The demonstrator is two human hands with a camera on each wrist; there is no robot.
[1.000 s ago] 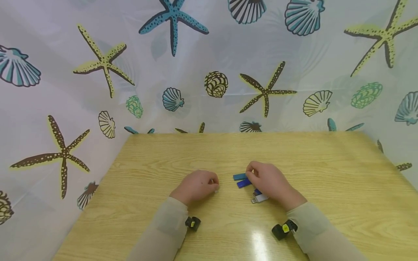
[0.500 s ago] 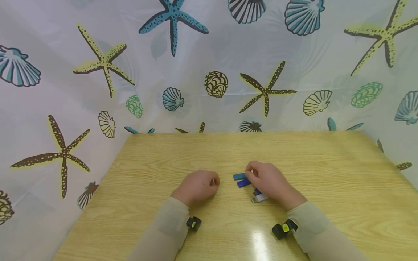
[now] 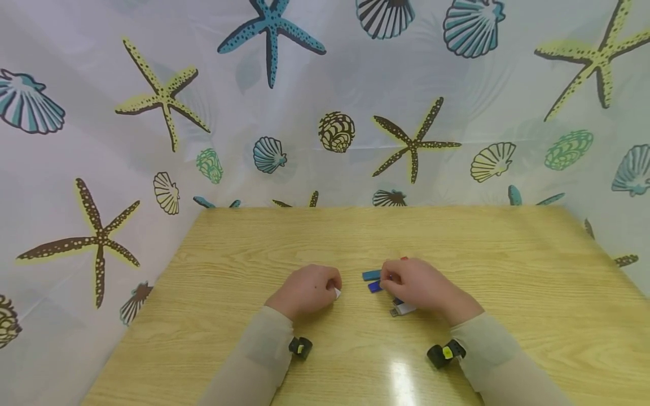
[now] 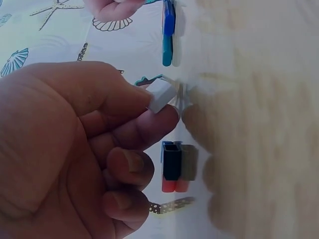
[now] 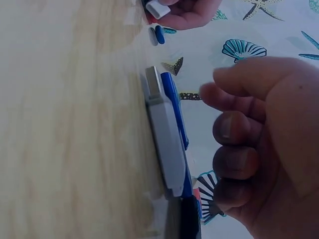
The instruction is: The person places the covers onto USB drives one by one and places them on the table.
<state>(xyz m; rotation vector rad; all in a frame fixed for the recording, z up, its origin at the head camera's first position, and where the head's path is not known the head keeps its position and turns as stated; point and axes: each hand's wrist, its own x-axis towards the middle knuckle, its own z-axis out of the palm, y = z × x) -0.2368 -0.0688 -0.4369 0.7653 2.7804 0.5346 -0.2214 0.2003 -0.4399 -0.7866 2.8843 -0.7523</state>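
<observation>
Pinching a white cap in the left hand, apart from a white USB stick on the table.
Clamped between thumb and fingers, with more of it in sight than half a second ago; so probably secure, yet not on any stick. Drawn slightly back with the right hand, loosely curled near a blue stick and a teal stick, holding nothing visible; beyond, a red sliver newly exposed.
</observation>
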